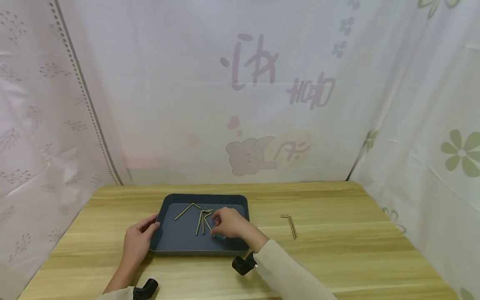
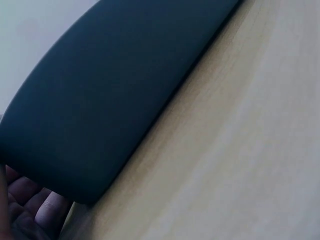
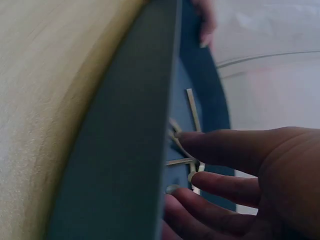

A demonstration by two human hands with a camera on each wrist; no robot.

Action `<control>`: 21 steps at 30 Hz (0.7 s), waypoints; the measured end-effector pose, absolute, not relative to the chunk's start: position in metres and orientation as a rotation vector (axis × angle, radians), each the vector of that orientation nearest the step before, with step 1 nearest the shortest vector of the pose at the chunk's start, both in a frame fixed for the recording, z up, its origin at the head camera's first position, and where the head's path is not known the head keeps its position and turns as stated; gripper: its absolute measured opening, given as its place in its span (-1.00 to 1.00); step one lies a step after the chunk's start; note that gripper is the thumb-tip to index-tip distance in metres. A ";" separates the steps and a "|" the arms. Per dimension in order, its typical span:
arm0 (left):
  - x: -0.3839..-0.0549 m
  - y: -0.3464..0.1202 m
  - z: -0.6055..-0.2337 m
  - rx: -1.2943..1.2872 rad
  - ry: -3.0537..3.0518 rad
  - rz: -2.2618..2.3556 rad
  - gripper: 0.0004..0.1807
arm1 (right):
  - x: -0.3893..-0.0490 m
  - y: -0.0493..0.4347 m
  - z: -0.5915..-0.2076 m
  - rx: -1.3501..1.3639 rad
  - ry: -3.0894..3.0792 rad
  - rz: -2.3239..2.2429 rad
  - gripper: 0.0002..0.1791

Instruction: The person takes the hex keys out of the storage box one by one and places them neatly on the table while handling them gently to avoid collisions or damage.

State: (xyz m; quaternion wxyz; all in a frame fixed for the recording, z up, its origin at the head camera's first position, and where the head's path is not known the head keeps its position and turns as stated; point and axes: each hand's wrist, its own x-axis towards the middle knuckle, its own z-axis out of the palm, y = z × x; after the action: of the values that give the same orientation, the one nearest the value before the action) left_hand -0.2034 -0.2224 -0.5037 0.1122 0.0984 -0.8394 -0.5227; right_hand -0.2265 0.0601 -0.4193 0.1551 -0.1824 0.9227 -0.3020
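Note:
A dark grey tray [image 1: 180, 246] lies on the wooden table with several brass-coloured L-shaped hex keys in it. One hex key [image 1: 185, 211] lies apart at the tray's back left; the others [image 1: 198, 225] cross each other near its middle. My left hand [image 1: 138, 239] grips the tray's left wall, thumb over the rim and fingers outside. Over the tray's right half, my right hand [image 1: 230, 223] is beside the crossed keys, its thumb and fingers spread apart. In the right wrist view the thumb [image 3: 220, 145] is close to a key; whether it touches is unclear.
Two more hex keys [image 1: 290, 226] lie side by side on the wooden table [image 1: 337, 250], right of the tray. Printed curtains [image 1: 180, 104] hang behind the table and along both sides. A black wrist device [image 1: 243, 264] sits close to the tray's front right corner.

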 end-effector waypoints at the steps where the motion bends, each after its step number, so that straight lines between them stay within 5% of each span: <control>1: -0.203 -0.222 -0.504 0.290 -2.464 -1.534 -0.61 | -0.227 0.058 -0.420 -0.506 2.637 -0.844 -0.51; 7: -0.203 -0.222 -0.503 0.299 -2.463 -1.542 -0.62 | -0.233 0.044 -0.423 -0.502 2.661 -0.727 -0.48; 21: -0.203 -0.222 -0.503 0.292 -2.453 -1.545 -0.61 | -0.242 0.015 -0.431 -0.358 2.885 -0.533 -0.79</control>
State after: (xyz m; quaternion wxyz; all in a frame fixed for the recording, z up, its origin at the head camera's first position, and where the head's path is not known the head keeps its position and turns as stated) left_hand -0.2031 -0.2220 -0.5026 0.1134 0.0997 -0.8364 -0.5269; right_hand -0.2422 0.0154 -0.4310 0.0928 -0.1204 0.9719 -0.1795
